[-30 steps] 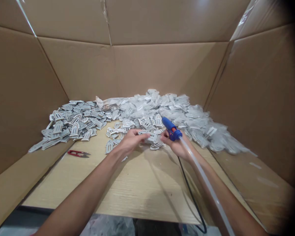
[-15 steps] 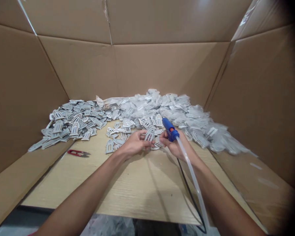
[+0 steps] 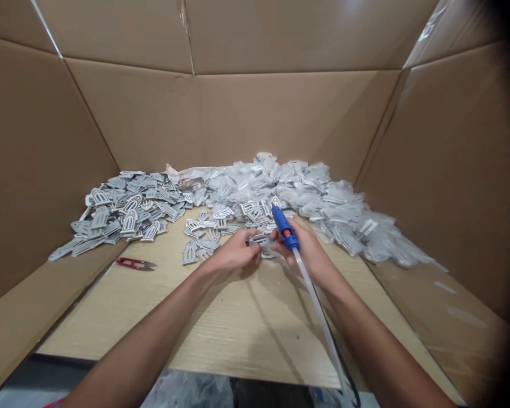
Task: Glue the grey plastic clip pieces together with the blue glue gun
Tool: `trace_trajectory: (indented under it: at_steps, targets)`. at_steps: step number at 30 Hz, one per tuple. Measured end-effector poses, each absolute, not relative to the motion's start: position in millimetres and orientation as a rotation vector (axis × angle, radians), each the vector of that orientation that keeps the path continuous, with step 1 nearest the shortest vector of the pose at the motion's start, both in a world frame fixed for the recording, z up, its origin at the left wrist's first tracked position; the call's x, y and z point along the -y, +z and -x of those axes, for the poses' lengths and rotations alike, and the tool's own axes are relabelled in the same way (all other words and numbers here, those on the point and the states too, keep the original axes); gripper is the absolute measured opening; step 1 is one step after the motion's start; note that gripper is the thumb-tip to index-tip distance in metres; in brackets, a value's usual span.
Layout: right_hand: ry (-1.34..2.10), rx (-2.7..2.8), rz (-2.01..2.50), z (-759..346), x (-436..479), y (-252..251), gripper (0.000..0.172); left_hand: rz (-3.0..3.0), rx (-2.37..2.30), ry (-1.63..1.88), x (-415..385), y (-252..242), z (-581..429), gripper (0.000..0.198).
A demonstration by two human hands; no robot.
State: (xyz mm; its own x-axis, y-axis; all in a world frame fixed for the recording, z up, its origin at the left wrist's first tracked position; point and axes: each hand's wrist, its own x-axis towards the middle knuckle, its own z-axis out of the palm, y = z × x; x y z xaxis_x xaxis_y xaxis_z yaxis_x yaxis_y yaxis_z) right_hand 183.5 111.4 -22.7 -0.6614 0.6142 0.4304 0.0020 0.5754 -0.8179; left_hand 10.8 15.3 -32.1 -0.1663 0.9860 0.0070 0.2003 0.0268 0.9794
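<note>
Right now both hands meet at the middle of the desk (image 3: 246, 334), close together with a small grey piece (image 3: 258, 241) between them. The left hand (image 3: 233, 256) pinches the piece by its fingertips and holds it just above the desk. The right hand (image 3: 312, 258) is clamped round a blue glue gun (image 3: 284, 226), whose body points toward eleven o'clock, its far end over the nearest loose pieces. Whether the right fingertips also touch the piece I cannot tell. A clear glue stick (image 3: 318, 314) runs out of the gun's back toward five o'clock, along the right forearm, and a black cord (image 3: 353, 392) shows beside it at the desk's near edge.

At ten o'clock from the hands lies a loose pile (image 3: 127, 209) of grey pieces with white arch patterns, spilling toward the hands. From twelve to two o'clock spreads a bagged pile (image 3: 327, 198) of the same in clear plastic, just beyond the gun. Red snips (image 3: 134, 263) lie at nine o'clock, well apart from the left hand, near the desk's left edge. Cardboard (image 3: 280, 113) walls stand round the desk at nine, twelve and three o'clock.
</note>
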Motion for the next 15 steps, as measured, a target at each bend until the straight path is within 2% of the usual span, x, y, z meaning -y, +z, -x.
trace_trajectory:
  at_steps: [3, 11, 15]
  targets:
    - [0.964, 2.154, 0.502, -184, -108, -16, 0.028, -1.263, -1.498, 1.198, -13, -29, -13, 0.037]
    - [0.619, 2.243, 0.485, -187, -101, -2, 0.018, -1.319, -1.51, 1.136, -4, -16, -18, 0.024]
    - [0.567, 2.283, 0.408, -186, -99, -2, 0.022, -1.373, -1.493, 1.126, -5, -19, -17, 0.025]
